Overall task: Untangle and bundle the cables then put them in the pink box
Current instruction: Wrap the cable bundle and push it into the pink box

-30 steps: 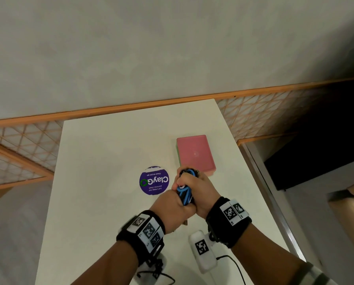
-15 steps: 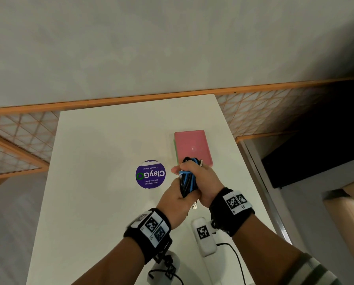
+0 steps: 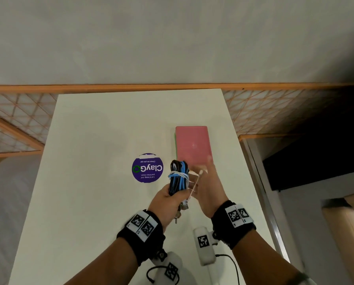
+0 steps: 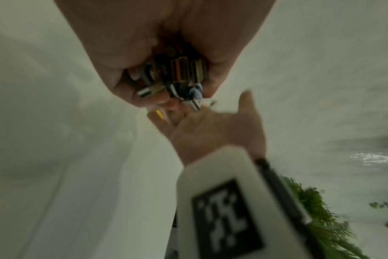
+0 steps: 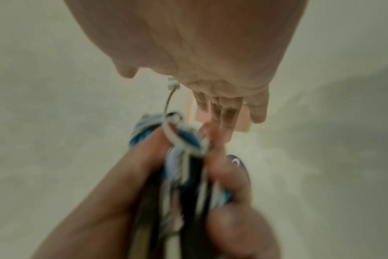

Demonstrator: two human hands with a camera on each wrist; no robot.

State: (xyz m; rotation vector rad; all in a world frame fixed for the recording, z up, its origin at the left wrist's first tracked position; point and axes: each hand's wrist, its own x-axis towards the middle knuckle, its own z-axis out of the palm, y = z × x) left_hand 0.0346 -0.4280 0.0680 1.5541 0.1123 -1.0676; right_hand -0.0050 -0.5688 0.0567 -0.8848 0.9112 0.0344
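The lower part of the cable bundle [image 3: 178, 177] is hidden inside the left hand [image 3: 167, 202]; only its plug ends poke out below. The right hand [image 3: 209, 190] covers the near edge of the pink box [image 3: 192, 145]. The right wrist view is motion-blurred, so single cables there cannot be told apart. The desk [image 3: 89, 182] is cut off at the bottom picture edge.

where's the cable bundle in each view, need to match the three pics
Head: the cable bundle sits just below centre, upright in the left hand, near the pink box.
Left wrist: only its connector ends show, upper centre, inside the curled fingers.
Right wrist: lower centre, blurred blue and black strands running down the frame.
Shared landmark: the open right hand, seen in all three, beside the bundle.
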